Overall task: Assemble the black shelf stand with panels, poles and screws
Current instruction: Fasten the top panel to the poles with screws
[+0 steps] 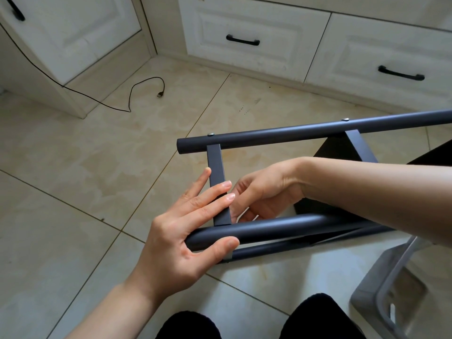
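Note:
The black shelf stand lies on its side on the tiled floor. Its far pole (pixel 318 129) shows two screw heads (pixel 210 134). A flat crossbar (pixel 215 162) joins it to the near pole (pixel 281 227), and a second crossbar (pixel 359 145) sits further right above a black panel (pixel 327 148). My left hand (pixel 176 231) holds the near pole's end, thumb curled under it, fingers laid across the crossbar. My right hand (pixel 266 189) reaches inside the frame at the joint of crossbar and near pole. Its fingertips are hidden behind the bar.
A grey metal stool (pixel 381 287) stands at the lower right, close to the frame. A black USB cable (pixel 146 89) trails over the tiles at the back left. White cabinets with drawers (pixel 244 33) line the back. My dark-clad knees (pixel 190 326) are at the bottom edge.

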